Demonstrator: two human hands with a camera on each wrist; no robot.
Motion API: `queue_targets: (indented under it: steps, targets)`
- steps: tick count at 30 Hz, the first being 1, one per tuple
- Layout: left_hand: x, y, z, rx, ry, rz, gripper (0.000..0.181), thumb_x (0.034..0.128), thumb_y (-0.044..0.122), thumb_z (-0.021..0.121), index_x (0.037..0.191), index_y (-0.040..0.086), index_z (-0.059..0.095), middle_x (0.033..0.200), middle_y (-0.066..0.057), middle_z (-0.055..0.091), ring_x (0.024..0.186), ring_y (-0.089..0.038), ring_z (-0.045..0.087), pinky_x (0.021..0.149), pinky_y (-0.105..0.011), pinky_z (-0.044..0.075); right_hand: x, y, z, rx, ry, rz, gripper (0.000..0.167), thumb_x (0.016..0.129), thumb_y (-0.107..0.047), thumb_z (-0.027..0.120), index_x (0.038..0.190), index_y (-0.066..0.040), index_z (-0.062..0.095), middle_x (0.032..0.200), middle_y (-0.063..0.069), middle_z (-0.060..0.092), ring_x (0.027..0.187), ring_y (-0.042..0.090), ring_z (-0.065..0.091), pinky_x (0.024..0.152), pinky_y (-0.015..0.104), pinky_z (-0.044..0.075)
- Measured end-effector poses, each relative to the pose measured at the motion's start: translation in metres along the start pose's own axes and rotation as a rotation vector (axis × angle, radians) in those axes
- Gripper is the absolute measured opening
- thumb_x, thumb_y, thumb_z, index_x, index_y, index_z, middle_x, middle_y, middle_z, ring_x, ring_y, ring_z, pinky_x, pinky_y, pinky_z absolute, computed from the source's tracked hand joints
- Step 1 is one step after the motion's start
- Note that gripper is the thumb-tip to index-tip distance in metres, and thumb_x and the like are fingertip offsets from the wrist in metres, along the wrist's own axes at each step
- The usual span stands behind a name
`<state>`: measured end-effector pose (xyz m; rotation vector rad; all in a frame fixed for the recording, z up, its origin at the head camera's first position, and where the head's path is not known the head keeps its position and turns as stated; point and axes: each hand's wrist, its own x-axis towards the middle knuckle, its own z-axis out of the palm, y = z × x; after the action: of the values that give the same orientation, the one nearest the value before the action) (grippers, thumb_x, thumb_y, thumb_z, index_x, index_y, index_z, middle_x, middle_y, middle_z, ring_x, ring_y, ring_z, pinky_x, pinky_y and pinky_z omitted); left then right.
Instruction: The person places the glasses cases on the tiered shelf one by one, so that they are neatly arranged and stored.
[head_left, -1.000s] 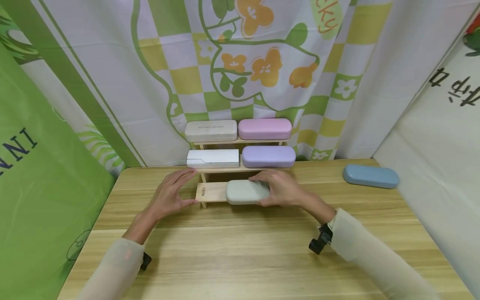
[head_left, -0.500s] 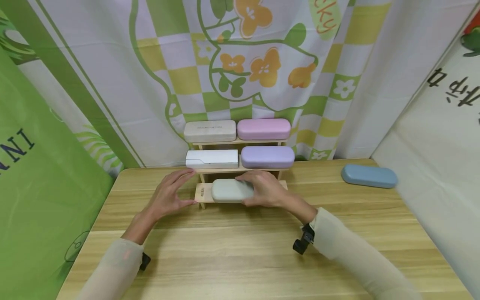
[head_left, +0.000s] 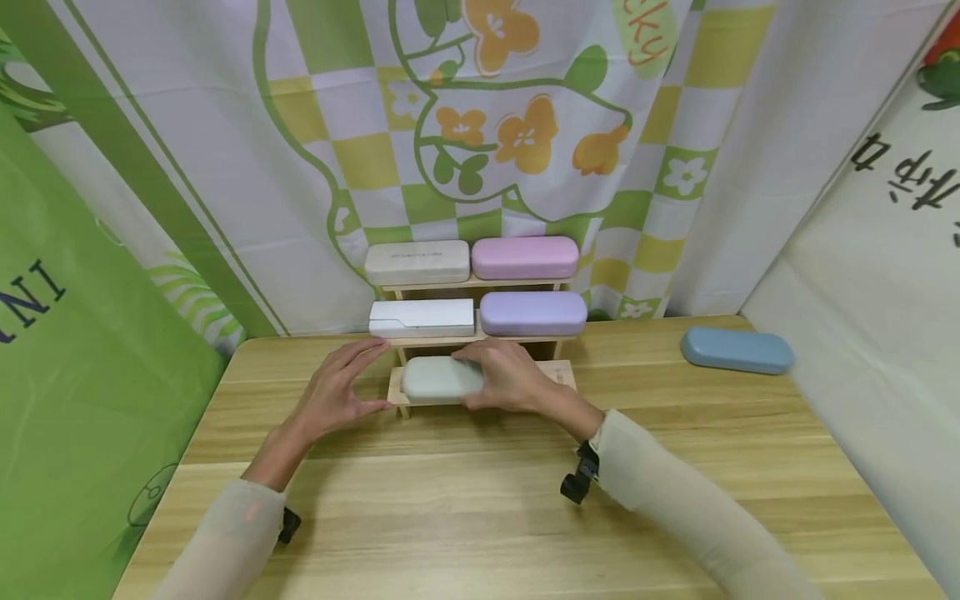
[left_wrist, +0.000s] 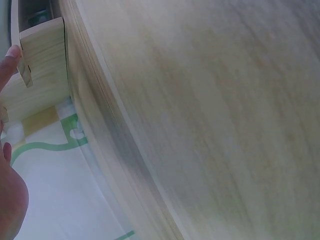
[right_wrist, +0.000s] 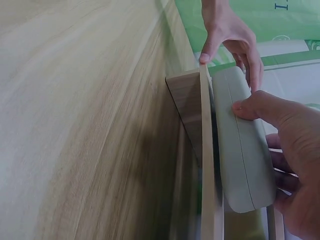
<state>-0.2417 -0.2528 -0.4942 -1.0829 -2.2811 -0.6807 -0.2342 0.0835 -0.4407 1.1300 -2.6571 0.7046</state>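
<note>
In the head view, my right hand [head_left: 512,377] grips the right part of a pale grey-green glasses case [head_left: 438,380], thumb in front and fingers behind. This case lies lengthwise along the lowest tier of a wooden stepped rack [head_left: 557,373], near its left end. A dark gap shows between case and board in the right wrist view; whether they touch, I cannot tell. My left hand [head_left: 335,392] holds the rack's left end, with the thumb on the lowest tier and the fingers at the middle one. Its thumb [right_wrist: 205,56] presses the board's edge.
The middle tier bears a white case [head_left: 422,318] and a lavender case [head_left: 533,313]. On top sit a beige case [head_left: 417,262] and a pink case [head_left: 525,257]. A blue case [head_left: 737,350] lies at the wooden table's back right. A printed curtain [head_left: 487,133] hangs behind.
My right hand has moved the grey-green case leftward along the lowest tier, uncovering that tier's right end. The left hand keeps its place at the rack.
</note>
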Motion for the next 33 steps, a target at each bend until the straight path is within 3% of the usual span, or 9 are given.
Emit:
queue_targets:
  steps: [23,33]
  targets:
    - [0.001,0.001,0.002,0.019,-0.01,-0.023,0.108,0.0531,0.024,0.108,0.146,-0.001,0.059,0.147,-0.019,0.061,0.131,-0.043,0.058,0.105,-0.061,0.048,0.008,0.002,0.024,0.031,0.099,-0.058,0.061,0.076,-0.034,0.095,0.125,-0.003,0.076,0.124,0.01,0.077,0.107,0.023,0.075,0.086,0.033,0.061]
    - [-0.001,0.001,0.0,0.025,-0.02,-0.03,0.111,0.0496,0.022,0.109,0.146,0.0,0.059,0.146,-0.019,0.06,0.131,-0.042,0.058,0.107,-0.06,0.047,0.011,-0.002,0.031,0.035,0.099,-0.048,0.058,0.08,-0.032,0.094,0.127,-0.004,0.076,0.129,0.009,0.076,0.12,0.026,0.072,0.098,0.038,0.06]
